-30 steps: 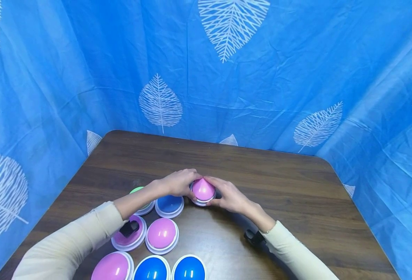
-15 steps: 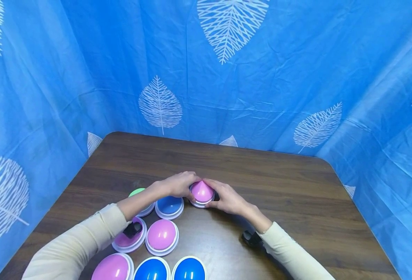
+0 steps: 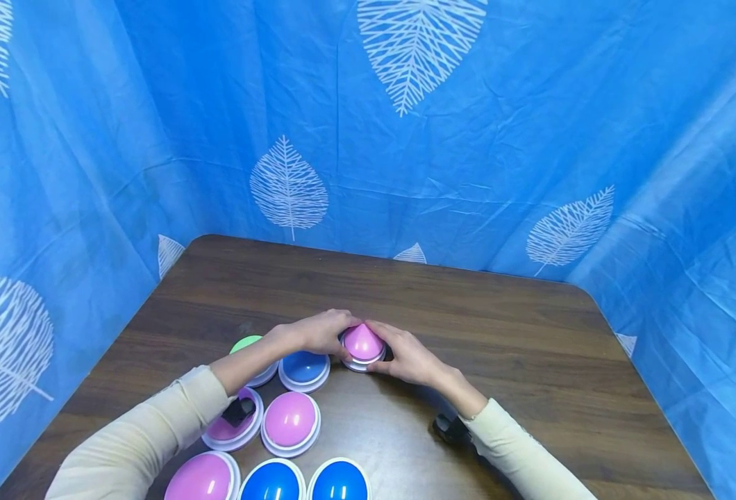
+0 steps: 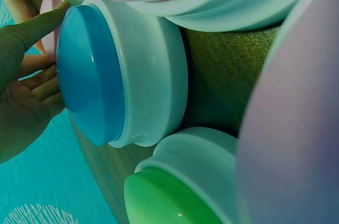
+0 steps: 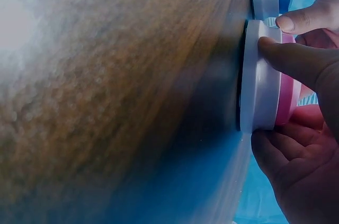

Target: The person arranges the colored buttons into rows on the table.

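Observation:
A pink push button (image 3: 364,344) with a pointed top and a white round base stands on the wooden table, at the far end of a group of similar buttons. My left hand (image 3: 323,332) holds it from the left, fingers round the far side and thumb at the near side. From the right my right hand (image 3: 407,353) grips it; in the right wrist view the thumb lies on the white base (image 5: 259,83). A blue button (image 3: 304,366) sits just left of it. The left forearm partly covers a green button (image 3: 245,343).
Nearer the front are a pink button (image 3: 290,420), another pink button (image 3: 198,479) and two blue buttons, one left (image 3: 272,480) and one right (image 3: 339,480). One more pink button (image 3: 251,430) lies partly behind the left wrist camera. Blue leaf-patterned curtains (image 3: 455,160) surround the wooden table (image 3: 499,326).
Both hands stay around the pointed pink button, with hardly any movement. The whole view shifts slightly. The other buttons keep their places.

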Tool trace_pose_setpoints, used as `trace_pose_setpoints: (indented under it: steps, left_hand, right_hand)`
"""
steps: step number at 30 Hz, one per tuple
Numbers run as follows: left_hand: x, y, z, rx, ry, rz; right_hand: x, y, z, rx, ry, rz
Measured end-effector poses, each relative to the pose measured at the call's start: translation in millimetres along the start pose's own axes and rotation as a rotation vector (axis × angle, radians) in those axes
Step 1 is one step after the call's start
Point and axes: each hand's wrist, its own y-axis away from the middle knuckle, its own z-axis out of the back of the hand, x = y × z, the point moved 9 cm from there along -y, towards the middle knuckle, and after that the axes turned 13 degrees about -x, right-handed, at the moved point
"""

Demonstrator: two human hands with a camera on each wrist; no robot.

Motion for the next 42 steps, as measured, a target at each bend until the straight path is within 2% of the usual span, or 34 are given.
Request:
trace_pose_setpoints:
  steps: [6, 12, 15, 19, 23, 25, 30, 34, 42]
  left_hand:
    - [3.0, 1.2, -0.9, 0.011, 0.013, 0.027]
    - [0.8, 7.1, 5.7, -0.03, 0.004, -0.012]
    - [-6.9, 14.3, 14.0, -0.069, -0.019, -0.034]
    - [-26.6, 25.8, 26.6, -0.135, -0.064, -0.09]
    - [-51.3, 41.9, 34.7, -0.18, -0.145, -0.168]
    - [-64.2, 51.8, 36.8, -0.208, -0.203, -0.23]
    - [-90.4, 77.4, 39.7, -0.327, -0.31, -0.373]
    - [-100.8, 96.9, 35.7, -0.37, -0.35, -0.388]
    - [-106.9, 138.7, 15.4, -0.377, -0.375, -0.324]
  right_hand:
    - [2, 0.5, 1, 0.011, 0.005, 0.005]
    - [9, 3.7, 9, -0.001, 0.015, 0.015]
    - [15, 7.2, 18, -0.035, 0.03, 0.047]
    - [27, 11.7, 33, -0.099, 0.034, 0.077]
    - [45, 16.1, 45, -0.165, 0.015, 0.117]
    - [54, 19.3, 48, -0.188, 0.003, 0.145]
    - [73, 29.6, 51, -0.227, -0.013, 0.204]
    - [85, 41.0, 48, -0.23, -0.007, 0.246]
    - [101, 71.4, 34, -0.17, -0.002, 0.29]
